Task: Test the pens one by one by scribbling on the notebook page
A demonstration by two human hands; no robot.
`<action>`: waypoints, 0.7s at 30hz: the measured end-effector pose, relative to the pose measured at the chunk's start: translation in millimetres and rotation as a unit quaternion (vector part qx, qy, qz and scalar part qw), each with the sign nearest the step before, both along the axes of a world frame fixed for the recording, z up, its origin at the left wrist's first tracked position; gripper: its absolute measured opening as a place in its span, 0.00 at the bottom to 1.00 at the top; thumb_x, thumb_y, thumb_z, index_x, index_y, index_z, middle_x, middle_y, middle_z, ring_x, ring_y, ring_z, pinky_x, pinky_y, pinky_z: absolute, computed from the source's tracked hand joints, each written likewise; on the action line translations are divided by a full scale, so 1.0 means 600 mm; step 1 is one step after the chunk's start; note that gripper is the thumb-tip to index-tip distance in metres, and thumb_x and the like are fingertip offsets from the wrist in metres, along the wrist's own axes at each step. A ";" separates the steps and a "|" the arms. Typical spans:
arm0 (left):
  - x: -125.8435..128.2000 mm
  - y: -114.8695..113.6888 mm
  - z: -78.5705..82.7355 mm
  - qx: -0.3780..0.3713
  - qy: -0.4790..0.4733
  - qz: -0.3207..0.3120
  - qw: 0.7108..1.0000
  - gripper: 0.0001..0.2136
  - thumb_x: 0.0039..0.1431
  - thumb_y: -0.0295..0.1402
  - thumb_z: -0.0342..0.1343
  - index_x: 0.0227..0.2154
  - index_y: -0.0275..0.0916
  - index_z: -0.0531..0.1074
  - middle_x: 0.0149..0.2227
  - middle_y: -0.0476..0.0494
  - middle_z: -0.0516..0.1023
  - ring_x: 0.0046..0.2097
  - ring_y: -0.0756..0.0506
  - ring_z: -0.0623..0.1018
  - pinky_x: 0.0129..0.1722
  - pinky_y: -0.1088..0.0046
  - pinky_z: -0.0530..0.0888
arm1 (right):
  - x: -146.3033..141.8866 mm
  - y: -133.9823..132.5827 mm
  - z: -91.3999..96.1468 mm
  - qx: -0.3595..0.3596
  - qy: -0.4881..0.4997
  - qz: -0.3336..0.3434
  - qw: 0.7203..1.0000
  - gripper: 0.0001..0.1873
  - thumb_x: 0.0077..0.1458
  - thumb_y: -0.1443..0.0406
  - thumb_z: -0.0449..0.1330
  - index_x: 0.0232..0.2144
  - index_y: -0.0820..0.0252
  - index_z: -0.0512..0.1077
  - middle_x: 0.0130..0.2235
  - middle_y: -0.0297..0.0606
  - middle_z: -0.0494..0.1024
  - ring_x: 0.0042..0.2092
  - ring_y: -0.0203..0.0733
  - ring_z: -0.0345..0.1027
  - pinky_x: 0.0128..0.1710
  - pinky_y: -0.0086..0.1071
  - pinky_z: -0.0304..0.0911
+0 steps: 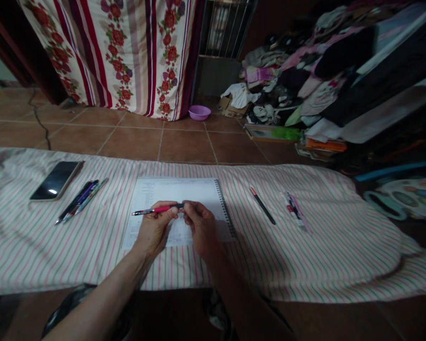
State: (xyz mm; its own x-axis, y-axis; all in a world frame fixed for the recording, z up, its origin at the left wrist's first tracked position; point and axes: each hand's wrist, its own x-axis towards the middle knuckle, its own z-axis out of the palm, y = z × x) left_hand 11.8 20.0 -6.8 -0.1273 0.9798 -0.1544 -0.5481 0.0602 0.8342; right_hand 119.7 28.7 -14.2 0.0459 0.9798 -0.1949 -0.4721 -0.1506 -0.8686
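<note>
Pink-striped cloth (pixel 305 255) is spread across the low surface, and a spiral notebook (pixel 199 192) is laid open on it. Just above the notebook a pink pen (pixel 154 210) is held level, with its tip pointing to the left. The barrel is pinched between the thumb and fingers of the left hand (pixel 156 231), while the dark end of the pen is gripped by the fingertips (pixel 189 206) of the right hand (pixel 201 228). Both hands are thus closed on the same pen, and they are nearly touching each other. To the left, a phone (pixel 57 180) is laid face up on the cloth, and a bundle of three pens (pixel 81 201) is set just beside it. To the right of the notebook a black pencil (pixel 262 205) is laid alone, with two more pens (pixel 295 209) further right. On the tiled floor (pixel 135 137) beyond, a purple bowl (pixel 199 112) is placed at the foot of a flowered curtain (pixel 128 52); what it holds cannot be told from this angle. A cardboard box (pixel 230 107) is seen near it, with white cloth draped over its top, and a heap of clothes (pixel 305 71) is piled behind. A paint palette (pixel 408 196) is seen at the far right edge.
</note>
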 end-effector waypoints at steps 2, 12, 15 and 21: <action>0.001 -0.001 -0.003 0.005 0.022 0.003 1.000 0.10 0.37 0.28 0.66 0.27 0.36 0.76 0.22 0.50 0.76 0.27 0.52 0.73 0.32 0.76 0.70 | 0.000 -0.003 0.004 -0.018 0.026 0.010 0.999 0.14 0.39 0.59 0.67 0.28 0.61 0.74 0.23 0.30 0.72 0.23 0.27 0.57 0.24 0.25 0.52; -0.009 -0.014 0.008 0.018 0.110 -0.085 0.990 0.15 0.46 0.33 0.63 0.38 0.34 0.76 0.33 0.42 0.79 0.33 0.49 0.75 0.39 0.71 0.70 | 0.011 0.007 0.004 -0.084 0.061 -0.019 0.994 0.15 0.30 0.60 0.71 0.23 0.61 0.74 0.21 0.29 0.70 0.23 0.26 0.57 0.23 0.23 0.54; -0.025 -0.015 0.016 0.028 0.084 -0.129 0.988 0.17 0.48 0.34 0.62 0.41 0.33 0.75 0.35 0.38 0.79 0.36 0.45 0.76 0.41 0.65 0.70 | 0.021 0.015 0.004 -0.084 0.053 -0.034 0.994 0.15 0.27 0.61 0.71 0.23 0.60 0.75 0.21 0.28 0.70 0.22 0.26 0.58 0.22 0.23 0.53; -0.063 -0.009 0.028 0.041 0.054 -0.260 0.963 0.20 0.48 0.41 0.60 0.42 0.33 0.75 0.40 0.33 0.79 0.42 0.39 0.76 0.41 0.62 0.70 | 0.043 0.017 0.014 -0.062 0.030 -0.039 0.997 0.14 0.31 0.61 0.69 0.25 0.59 0.76 0.20 0.28 0.66 0.22 0.27 0.55 0.21 0.24 0.50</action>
